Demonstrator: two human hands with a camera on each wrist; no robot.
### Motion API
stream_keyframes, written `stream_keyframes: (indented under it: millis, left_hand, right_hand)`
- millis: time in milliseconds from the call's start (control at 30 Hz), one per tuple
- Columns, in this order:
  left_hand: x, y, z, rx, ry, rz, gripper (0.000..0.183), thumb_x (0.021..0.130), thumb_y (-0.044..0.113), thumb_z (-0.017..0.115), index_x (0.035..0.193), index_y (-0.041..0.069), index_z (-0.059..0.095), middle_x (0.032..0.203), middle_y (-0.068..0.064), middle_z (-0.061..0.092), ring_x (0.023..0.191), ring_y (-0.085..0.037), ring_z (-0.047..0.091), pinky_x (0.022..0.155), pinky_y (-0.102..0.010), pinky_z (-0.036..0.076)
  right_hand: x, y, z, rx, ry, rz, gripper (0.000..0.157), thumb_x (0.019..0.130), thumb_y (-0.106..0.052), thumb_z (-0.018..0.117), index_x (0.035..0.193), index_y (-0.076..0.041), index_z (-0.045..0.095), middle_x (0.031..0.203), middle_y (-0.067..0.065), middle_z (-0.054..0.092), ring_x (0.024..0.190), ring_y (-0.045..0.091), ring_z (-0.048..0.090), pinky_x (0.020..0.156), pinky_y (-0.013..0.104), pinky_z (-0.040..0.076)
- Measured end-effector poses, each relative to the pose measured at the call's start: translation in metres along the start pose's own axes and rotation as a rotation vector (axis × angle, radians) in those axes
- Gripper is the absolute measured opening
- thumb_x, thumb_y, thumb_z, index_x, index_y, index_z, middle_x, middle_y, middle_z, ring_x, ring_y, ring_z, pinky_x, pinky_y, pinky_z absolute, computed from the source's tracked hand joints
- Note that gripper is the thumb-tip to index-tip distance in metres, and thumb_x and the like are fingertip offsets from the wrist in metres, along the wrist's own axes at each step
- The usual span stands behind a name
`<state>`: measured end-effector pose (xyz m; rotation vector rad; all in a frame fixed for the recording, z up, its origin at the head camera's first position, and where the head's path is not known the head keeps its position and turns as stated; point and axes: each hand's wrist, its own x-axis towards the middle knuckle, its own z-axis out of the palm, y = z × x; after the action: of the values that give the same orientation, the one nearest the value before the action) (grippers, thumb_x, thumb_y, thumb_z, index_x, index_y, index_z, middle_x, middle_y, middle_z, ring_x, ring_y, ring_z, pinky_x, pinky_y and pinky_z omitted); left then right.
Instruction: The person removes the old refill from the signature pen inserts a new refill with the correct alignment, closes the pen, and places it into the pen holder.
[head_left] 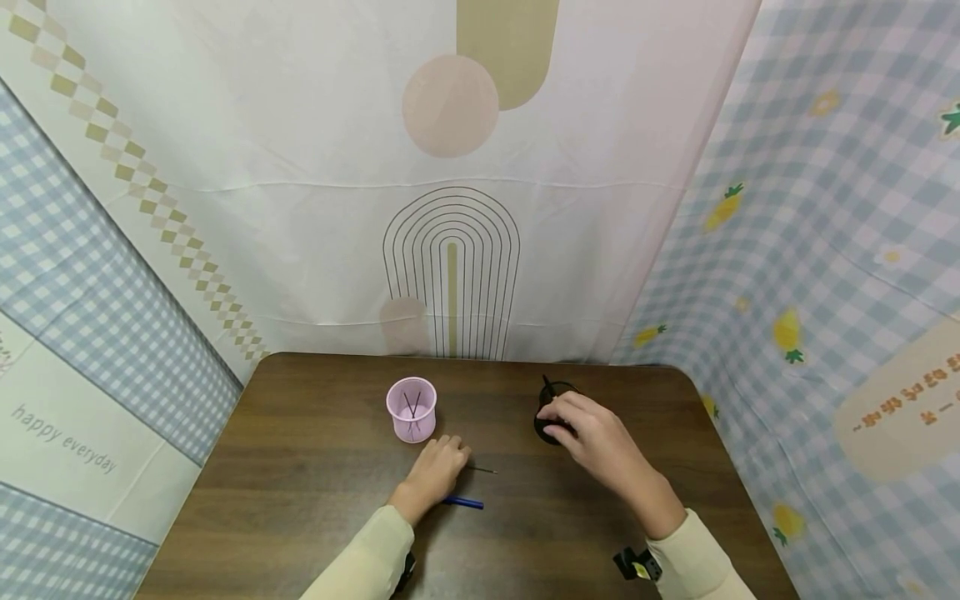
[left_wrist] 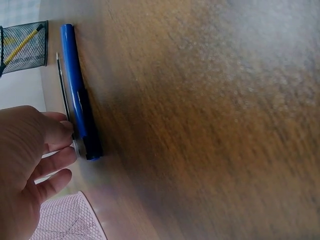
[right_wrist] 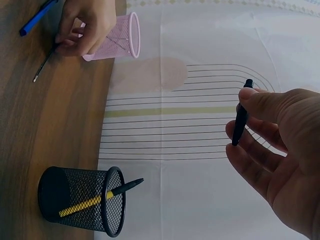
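Note:
My left hand pinches a thin dark pen refill between thumb and fingers, low over the table. Beside the refill lies a blue pen with a dark clip; part of it hides behind my left wrist in the head view. My right hand holds a short dark pen-like piece between thumb and fingertips, above the black mesh pen holder. A yellow pen with a black end leans inside that holder. In the head view the right hand hides the held piece.
A pink mesh pen holder with thin dark sticks in it stands just beyond my left hand. The brown wooden table reaches back to a patterned cloth wall. Checked cloths hang at both sides.

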<state>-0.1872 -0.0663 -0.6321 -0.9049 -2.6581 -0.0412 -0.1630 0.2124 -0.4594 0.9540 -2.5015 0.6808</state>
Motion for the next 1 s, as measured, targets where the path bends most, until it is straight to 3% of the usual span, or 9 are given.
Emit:
stream_keyframes:
  millis: [333, 567, 800, 1000]
  left_hand:
    - [0.001, -0.003, -0.004, -0.001, 0.021, -0.003, 0.021, 0.072, 0.005, 0.080, 0.087, 0.013, 0.066, 0.082, -0.002, 0.060, 0.075, -0.022, 0.060, 0.059, -0.032, 0.043]
    - [-0.001, -0.009, -0.012, -0.045, 0.128, -0.007, 0.017, 0.077, 0.007, 0.075, 0.088, 0.010, 0.063, 0.082, -0.004, 0.058, 0.073, -0.024, 0.058, 0.064, -0.035, 0.048]
    - [0.005, -0.025, -0.034, -0.056, 0.231, 0.005, 0.025, 0.072, 0.008, 0.078, 0.091, 0.008, 0.062, 0.085, -0.006, 0.056, 0.074, -0.025, 0.058, 0.065, -0.038, 0.049]
    - [0.010, -0.038, -0.061, -0.067, 0.304, -0.027, 0.026, 0.077, 0.012, 0.082, 0.093, 0.007, 0.062, 0.086, -0.007, 0.056, 0.075, -0.027, 0.057, 0.067, -0.038, 0.048]
  right_hand:
    - [0.001, 0.001, 0.000, 0.002, 0.001, 0.000, 0.024, 0.085, -0.008, 0.083, 0.104, -0.017, 0.074, 0.107, -0.007, 0.069, 0.092, 0.009, 0.068, 0.075, 0.030, 0.059]
    - [0.000, 0.003, 0.001, 0.010, 0.013, -0.011, 0.025, 0.083, -0.006, 0.084, 0.104, -0.015, 0.074, 0.107, -0.006, 0.070, 0.092, 0.010, 0.068, 0.074, 0.030, 0.059]
    - [-0.001, 0.006, 0.001, 0.012, 0.050, -0.030, 0.025, 0.082, -0.006, 0.084, 0.104, -0.013, 0.074, 0.107, -0.005, 0.071, 0.094, 0.012, 0.070, 0.074, 0.032, 0.059]
    - [-0.002, 0.007, 0.000, 0.006, 0.067, -0.043, 0.024, 0.082, -0.006, 0.084, 0.103, -0.013, 0.074, 0.107, -0.004, 0.071, 0.095, 0.013, 0.070, 0.074, 0.033, 0.060]
